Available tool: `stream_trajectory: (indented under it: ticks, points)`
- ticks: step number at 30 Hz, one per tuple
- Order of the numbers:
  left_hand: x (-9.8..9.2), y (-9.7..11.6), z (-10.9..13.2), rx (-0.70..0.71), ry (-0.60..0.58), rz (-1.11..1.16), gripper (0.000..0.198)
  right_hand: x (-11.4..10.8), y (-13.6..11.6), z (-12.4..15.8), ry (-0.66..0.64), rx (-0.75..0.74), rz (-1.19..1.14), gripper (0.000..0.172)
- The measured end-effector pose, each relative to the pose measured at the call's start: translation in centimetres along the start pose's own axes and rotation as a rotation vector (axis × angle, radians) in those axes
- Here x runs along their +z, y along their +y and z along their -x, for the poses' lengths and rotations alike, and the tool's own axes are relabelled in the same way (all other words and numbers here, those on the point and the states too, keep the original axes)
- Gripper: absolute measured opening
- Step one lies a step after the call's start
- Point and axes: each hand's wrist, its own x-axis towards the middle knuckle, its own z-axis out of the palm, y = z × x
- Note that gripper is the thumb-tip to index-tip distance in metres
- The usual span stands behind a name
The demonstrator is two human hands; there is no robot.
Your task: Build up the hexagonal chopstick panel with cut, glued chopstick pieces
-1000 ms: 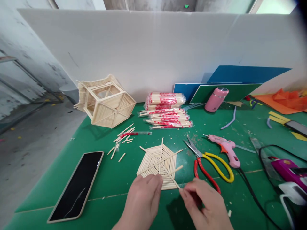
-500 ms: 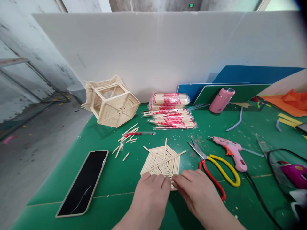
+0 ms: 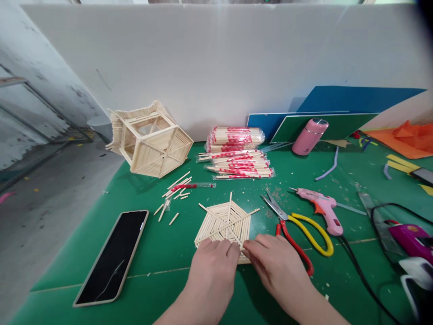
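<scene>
A hexagonal panel of thin wooden sticks [image 3: 221, 221], with crossing sticks on top, lies flat on the green table. My left hand [image 3: 216, 266] is closed over its near edge, fingers curled and pressed down there. Beside it, at the near right edge, my right hand [image 3: 275, 257] is also closed, its fingertips pinched close to the left ones. Whatever thin piece the fingertips hold is hidden by them. Scissors with red and yellow handles [image 3: 313, 237] lie open just right of the right hand.
A stick-built frame [image 3: 160, 151] stands back left. Wrapped stick bundles [image 3: 240, 153] are behind the panel, short cut sticks [image 3: 179, 185] left of them. A phone [image 3: 113, 257] lies left. Right are a pink glue gun [image 3: 321, 205], its cord, and a pink bottle [image 3: 309, 137].
The whole view has shifted slightly, so things appear a little higher and further left. Both hands stay closed at the panel's near edge, with only slight finger movement.
</scene>
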Motion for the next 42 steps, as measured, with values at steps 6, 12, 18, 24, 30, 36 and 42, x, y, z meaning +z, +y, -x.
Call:
stream_trajectory:
  ticks: [6, 12, 18, 24, 30, 36, 42]
  points:
    - [0.4, 0.2, 0.3, -0.015, 0.032, 0.016, 0.019, 0.3, -0.1, 0.3, -0.034, 0.032, -0.023, 0.022]
    - [1.0, 0.1, 0.6, -0.018, 0.051, 0.022, 0.019, 0.7, -0.3, 0.9, -0.059, 0.050, -0.027, 0.024]
    - [1.1, 0.3, 0.9, -0.039, 0.042, 0.029, 0.019, 0.8, -0.5, 0.9, -0.053, 0.043, -0.038, 0.026]
    - [1.0, 0.3, 1.0, -0.039, 0.018, 0.037, 0.022, 0.6, -0.5, 0.6, -0.071, 0.040, -0.035, 0.027]
    - [0.3, 0.1, 0.8, -0.025, -0.059, 0.054, 0.022, 0.1, -0.2, 0.2, -0.078, -0.031, -0.042, 0.023]
    - [-0.6, 0.0, -0.1, -0.064, -0.123, 0.018, 0.021, -0.2, 0.0, -0.4, 0.030, -0.036, -0.015, 0.021]
    - [-0.6, 0.4, -0.2, -0.089, -0.118, 0.016, 0.022, 0.2, 0.2, -0.3, 0.013, -0.035, -0.014, 0.022]
